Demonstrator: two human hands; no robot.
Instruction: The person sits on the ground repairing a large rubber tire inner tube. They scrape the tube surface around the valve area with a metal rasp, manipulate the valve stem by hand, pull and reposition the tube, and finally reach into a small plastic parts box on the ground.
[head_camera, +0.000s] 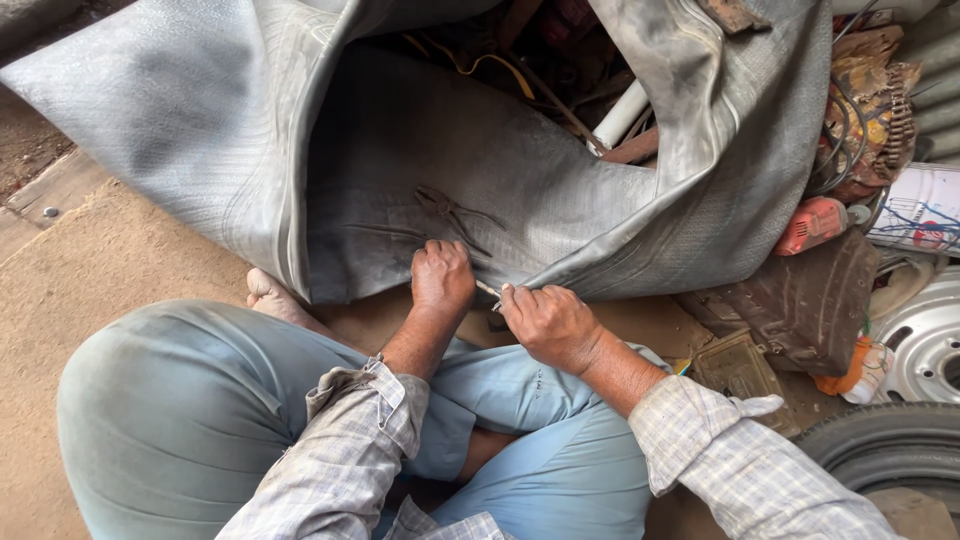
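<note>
A huge grey rubber inner tube (560, 190), folded and slumped, filled most of the space in front of the seated person, its lower edge lying on the brown board floor (90, 270) just beyond the crossed legs in pale blue trousers (190, 400). A bare foot (272, 297) poked out against the tube's lower left fold. Behind the tube sat a heap of scrap, with a white pipe (622, 113) and yellow wire showing through the opening. To the right lay a black tyre (890, 445), a silver wheel rim (925, 340), a white tin with blue and red marks (920, 208), a dark rusty metal plate (810, 300) and a small red tool (810, 222).

The left hand (441, 278) was curled into a fist, pressed down on the tube's rubber near a puckered seam; I could not tell whether it gripped anything inside the fist. The right hand (548, 322) rested on the tube's bottom edge, its fingers closed together around a thin pale tool (489, 290), whose tip stuck out toward the left hand and nearly touched it. Both checked sleeves were rolled back from the wrists.
</note>
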